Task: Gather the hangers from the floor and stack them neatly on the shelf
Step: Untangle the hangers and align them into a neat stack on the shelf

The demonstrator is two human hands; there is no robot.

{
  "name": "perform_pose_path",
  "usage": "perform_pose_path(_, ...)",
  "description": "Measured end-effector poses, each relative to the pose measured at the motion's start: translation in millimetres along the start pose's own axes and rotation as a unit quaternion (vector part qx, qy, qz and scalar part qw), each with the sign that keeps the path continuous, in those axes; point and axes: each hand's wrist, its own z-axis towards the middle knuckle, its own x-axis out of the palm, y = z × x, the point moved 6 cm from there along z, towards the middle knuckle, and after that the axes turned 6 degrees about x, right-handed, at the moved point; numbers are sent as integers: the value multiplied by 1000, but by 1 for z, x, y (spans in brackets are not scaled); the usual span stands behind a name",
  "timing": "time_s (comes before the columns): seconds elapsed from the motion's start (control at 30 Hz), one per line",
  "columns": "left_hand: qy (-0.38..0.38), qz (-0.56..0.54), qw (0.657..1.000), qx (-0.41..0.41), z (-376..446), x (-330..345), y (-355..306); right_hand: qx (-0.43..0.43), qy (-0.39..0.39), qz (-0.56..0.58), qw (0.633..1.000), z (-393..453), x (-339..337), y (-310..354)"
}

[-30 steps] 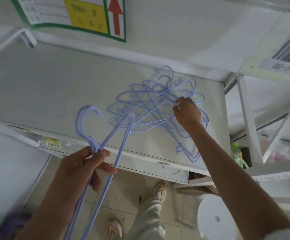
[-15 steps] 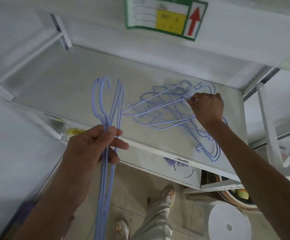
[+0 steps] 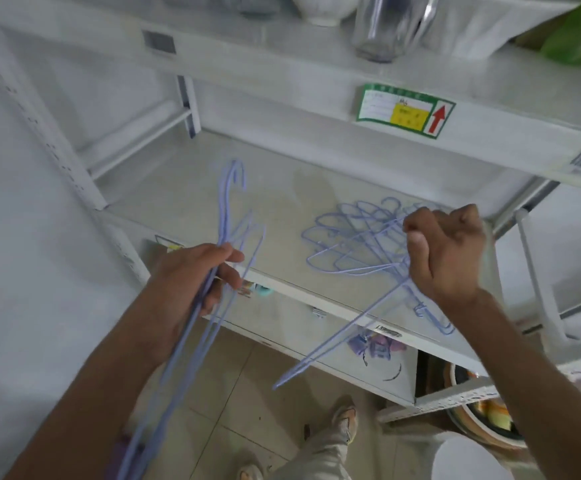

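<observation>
Thin wire hangers (image 3: 347,244) with a smooth, pale lilac coating, probably plastic over metal, though motion blur makes that hard to confirm. They lie on a shelf (image 3: 185,188) of white painted metal with a matt, slightly scuffed surface; its uprights (image 3: 50,133) are perforated. A glossy paper label (image 3: 405,110) in green, yellow and red is stuck to the shelf edge above. A clear glass jar (image 3: 386,26) stands on top. The floor (image 3: 233,386) is smooth beige tile with a dull sheen.
</observation>
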Motion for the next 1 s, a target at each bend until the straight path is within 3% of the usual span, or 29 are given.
perform_pose_path(0.13,25,46,996,-68,-14,15,34,30,-10,196,980,0,19,53)
perform_pose_path(0.23,28,26,992,-120,-25,26,55,30,34,309,950,2,38,91)
perform_pose_path(0.4,26,-27,981,-188,-37,37,78,-3,99,365,926,6,58,136)
perform_pose_path(0.5,79,-58,982,-161,-47,47,85,-2,93,398,913,9,62,155)
perform_pose_path(0.6,50,-62,982,-171,-42,47,92,4,95,425,900,5,69,176)
perform_pose_path(0.7,38,-15,983,-179,-36,47,98,39,119,459,879,-1,78,188)
perform_pose_path(0.77,7,-40,983,-179,-31,48,102,76,102,475,871,-7,79,184)
perform_pose_path(0.83,-33,-76,978,-194,-26,47,110,182,100,468,859,-31,76,171)
perform_pose_path(0.9,-44,-107,973,-199,-19,51,114,337,134,460,810,-82,72,162)
perform_pose_path(1.0,-44,-162,964,-205,-10,66,122,525,299,486,631,-168,74,180)
